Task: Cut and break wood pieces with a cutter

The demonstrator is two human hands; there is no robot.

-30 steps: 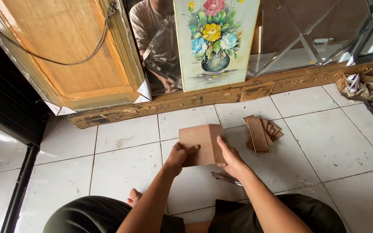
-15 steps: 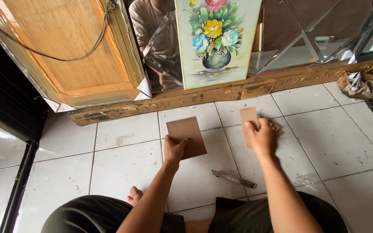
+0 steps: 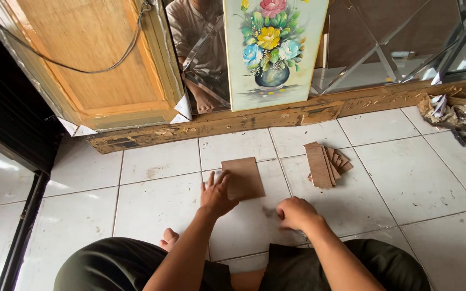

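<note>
A flat square of brown board [image 3: 244,178] lies on the white tiled floor [image 3: 416,178], slightly turned, its lower left edge under the fingers [image 3: 215,182]. Well to its right, a fanned stack of narrower brown board pieces [image 3: 326,164] lies flat across a tile joint.

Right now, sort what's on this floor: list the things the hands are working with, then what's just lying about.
In hand:
- left hand pressing the flat brown board onto the tiled floor
- right hand, closed, low beside it; what it grips is hidden
- fanned stack of brown strips, close by

Lying about:
- flower painting
- wooden panel with wire
- crumpled scraps
</note>
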